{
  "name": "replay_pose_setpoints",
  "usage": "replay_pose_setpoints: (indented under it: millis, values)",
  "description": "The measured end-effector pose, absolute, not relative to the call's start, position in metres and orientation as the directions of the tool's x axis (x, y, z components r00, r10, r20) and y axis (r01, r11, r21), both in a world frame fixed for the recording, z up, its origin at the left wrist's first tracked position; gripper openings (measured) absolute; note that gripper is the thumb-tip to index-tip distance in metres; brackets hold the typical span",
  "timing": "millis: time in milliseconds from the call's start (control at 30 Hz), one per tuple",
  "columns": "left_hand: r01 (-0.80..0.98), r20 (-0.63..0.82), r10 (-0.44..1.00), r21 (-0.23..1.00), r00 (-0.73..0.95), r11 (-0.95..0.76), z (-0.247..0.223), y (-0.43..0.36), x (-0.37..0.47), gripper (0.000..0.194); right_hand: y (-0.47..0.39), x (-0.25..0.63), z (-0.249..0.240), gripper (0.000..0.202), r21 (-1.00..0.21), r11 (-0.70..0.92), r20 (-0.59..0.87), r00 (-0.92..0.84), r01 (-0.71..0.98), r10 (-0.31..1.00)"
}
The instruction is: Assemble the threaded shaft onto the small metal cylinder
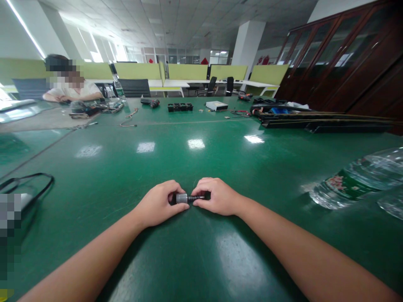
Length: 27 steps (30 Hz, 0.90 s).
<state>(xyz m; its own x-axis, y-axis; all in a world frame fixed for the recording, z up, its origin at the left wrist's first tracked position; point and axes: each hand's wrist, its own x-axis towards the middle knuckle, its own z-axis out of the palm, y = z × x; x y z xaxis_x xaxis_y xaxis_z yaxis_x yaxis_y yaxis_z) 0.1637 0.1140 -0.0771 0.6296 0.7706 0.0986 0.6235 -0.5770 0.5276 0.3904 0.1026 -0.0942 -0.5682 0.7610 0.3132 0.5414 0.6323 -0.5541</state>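
Observation:
A small grey metal cylinder [181, 198] with a dark spring-wound shaft [194, 198] lies sideways between my hands, just over the green table [176, 155]. My left hand [155, 204] curls round the cylinder, thumb along its near side and fingers behind it. The fingers and thumb of my right hand [222, 198] close on the shaft end, whose tip shows within their curl. Only a few centimetres separate the two hands. Part of the cylinder's left end is hidden by my left fingers.
Clear plastic bottles lie at the right, one with a green label [346, 184]. A black cable loop [47, 178] is at the left. Farther back are a power drill [150, 102], a black block [180, 107], a flat silver box [216, 105] and dark long strips [283, 121]. A person [75, 90] sits far left.

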Motion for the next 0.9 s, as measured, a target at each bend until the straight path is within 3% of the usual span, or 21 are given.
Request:
replay_pose_setpoints:
  millis: [900]
  values:
    - [0.627, 0.094, 0.776, 0.533, 0.624, -0.569, -0.0784, 0.1138, 0.1625, 0.025, 0.106, 0.4, -0.0959, 0.006, -0.542, 0.624, 0.337, -0.535, 0.563, 0.775]
